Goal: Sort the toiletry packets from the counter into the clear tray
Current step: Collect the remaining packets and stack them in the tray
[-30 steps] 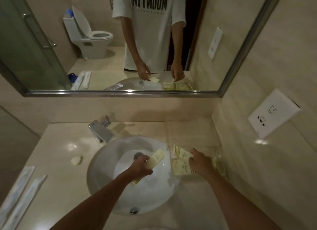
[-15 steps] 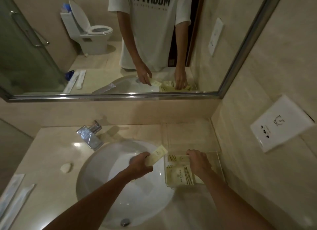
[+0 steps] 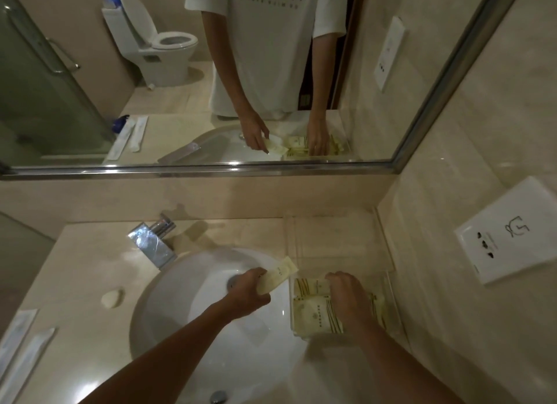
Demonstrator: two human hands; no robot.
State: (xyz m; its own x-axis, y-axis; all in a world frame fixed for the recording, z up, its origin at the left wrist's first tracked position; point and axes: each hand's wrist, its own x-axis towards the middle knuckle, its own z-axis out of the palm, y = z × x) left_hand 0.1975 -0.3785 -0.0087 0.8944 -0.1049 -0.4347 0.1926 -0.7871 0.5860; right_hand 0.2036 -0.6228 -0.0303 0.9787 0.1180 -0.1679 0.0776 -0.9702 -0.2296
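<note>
The left hand (image 3: 248, 295) is pinching one cream toiletry packet (image 3: 277, 275) by its lower end and is holding it tilted over the white sink (image 3: 168, 307), just beside the near left corner of the clear tray (image 3: 391, 313); I judge it is waiting there for a free place. The right hand (image 3: 346, 298) is lying flat inside the tray and pressing on the packets (image 3: 315, 316) already there, probably to keep them in order; I cannot tell if its fingers are gripping any. The tray is holding several cream packets with striped edges in its near part. Its far part, toward the mirror (image 3: 271, 168), is looking empty.
</note>
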